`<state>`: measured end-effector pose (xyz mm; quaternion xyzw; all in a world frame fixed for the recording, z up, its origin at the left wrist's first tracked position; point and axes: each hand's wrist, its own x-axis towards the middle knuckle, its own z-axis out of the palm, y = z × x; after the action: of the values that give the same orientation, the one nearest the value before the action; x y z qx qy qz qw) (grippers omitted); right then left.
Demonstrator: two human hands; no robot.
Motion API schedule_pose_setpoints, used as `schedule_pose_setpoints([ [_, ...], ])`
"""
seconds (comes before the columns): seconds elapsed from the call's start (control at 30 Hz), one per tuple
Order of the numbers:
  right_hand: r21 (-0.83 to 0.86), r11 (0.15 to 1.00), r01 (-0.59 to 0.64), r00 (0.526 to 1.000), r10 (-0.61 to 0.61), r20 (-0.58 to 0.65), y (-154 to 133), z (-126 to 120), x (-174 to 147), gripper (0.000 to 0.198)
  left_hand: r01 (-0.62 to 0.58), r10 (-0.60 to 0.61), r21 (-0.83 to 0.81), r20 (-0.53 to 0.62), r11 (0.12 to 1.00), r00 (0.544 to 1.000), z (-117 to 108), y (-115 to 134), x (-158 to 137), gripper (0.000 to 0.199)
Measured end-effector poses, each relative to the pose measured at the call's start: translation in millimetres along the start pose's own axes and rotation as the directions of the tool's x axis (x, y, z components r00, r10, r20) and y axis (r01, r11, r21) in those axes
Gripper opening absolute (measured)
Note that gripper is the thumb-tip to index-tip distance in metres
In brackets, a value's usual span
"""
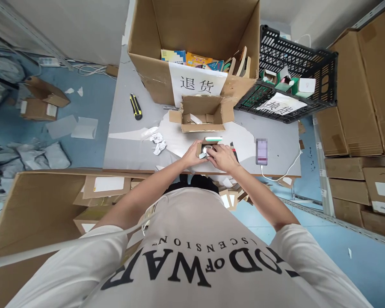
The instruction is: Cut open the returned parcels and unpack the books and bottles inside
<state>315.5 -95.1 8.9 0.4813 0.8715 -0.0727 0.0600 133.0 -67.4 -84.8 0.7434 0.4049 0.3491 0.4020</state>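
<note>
Near the front edge of the table, my left hand (192, 156) grips a small carton (211, 142) by its left side. The carton's top is open, with a flap edged in white and green standing up at the back. A round silvery item (206, 149) shows inside; its kind is too small to tell. My right hand (223, 157) closes on the carton's right side, fingers bent over the opening by the round item. Just behind stands an open cardboard box (202, 127) with a white slip inside. A red and black pen-like object (233, 149) lies partly hidden behind my right hand.
A yellow-black utility knife (135, 107) and crumpled paper (158, 143) lie to the left. A phone (262, 151) with a white cable lies right. Behind stand a large carton (150, 81) of books and a black crate (327, 81) of small boxes. Stacked cartons (356, 94) flank the right.
</note>
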Motion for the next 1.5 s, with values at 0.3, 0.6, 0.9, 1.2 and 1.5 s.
schedule_pose_setpoints([
  [0.3, 0.145, 0.984, -0.100, 0.993, 0.108, -0.049, 3.6, 12.2, -8.9, 0.051, 0.033, -0.028, 0.098, -0.048, 0.995, 0.998, 7.7, 5.2, -23.1, 0.089],
  [0.6, 0.528, 0.849, 0.008, 0.982, 0.092, -0.163, 26.7, 18.5, 21.2, 0.043, -0.003, 0.039, 0.260, -0.134, 0.965, 0.990, 22.0, 19.5, -36.2, 0.062],
  [0.9, 0.823, 0.538, -0.183, 0.738, 0.628, -0.247, 21.8, 56.7, 5.8, 0.069, -0.002, -0.001, 0.524, 0.005, 0.852, 1.000, -0.9, 40.5, -23.6, 0.052],
  [1.2, 0.805, 0.589, -0.067, 0.884, 0.409, -0.226, 14.3, 52.9, 11.4, 0.041, 0.061, -0.043, 0.477, -0.048, 0.877, 0.998, 1.4, 41.5, -25.0, 0.054],
  [1.5, 0.904, 0.427, 0.004, 0.911, 0.370, -0.179, 40.3, 53.0, 56.6, 0.079, 0.092, -0.080, 0.431, -0.047, 0.898, 0.996, 5.8, 31.7, -33.1, 0.051],
])
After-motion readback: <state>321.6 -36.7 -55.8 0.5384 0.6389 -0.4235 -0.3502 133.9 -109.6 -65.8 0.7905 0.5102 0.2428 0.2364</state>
